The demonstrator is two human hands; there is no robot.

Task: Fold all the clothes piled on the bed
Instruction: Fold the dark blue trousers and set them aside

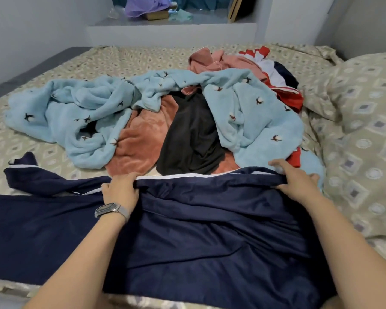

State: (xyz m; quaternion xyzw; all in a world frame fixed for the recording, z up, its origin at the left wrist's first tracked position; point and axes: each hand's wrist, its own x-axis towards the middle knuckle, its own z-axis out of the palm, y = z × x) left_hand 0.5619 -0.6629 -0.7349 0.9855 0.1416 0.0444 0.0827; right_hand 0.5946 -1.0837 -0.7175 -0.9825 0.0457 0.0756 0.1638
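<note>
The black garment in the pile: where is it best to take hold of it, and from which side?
Grip the black garment at its near hem, coming from the person's side. That end lies bare on the pink fleece, while its far end is tucked under the blue robe. Both hands, left hand and right hand, now hold the navy garment.

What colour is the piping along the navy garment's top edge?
White, on the navy garment; clearest in the head view between both hands.

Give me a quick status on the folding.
Left hand, right hand both grip navy garment along far edge. Unfolded pile close behind.
</note>
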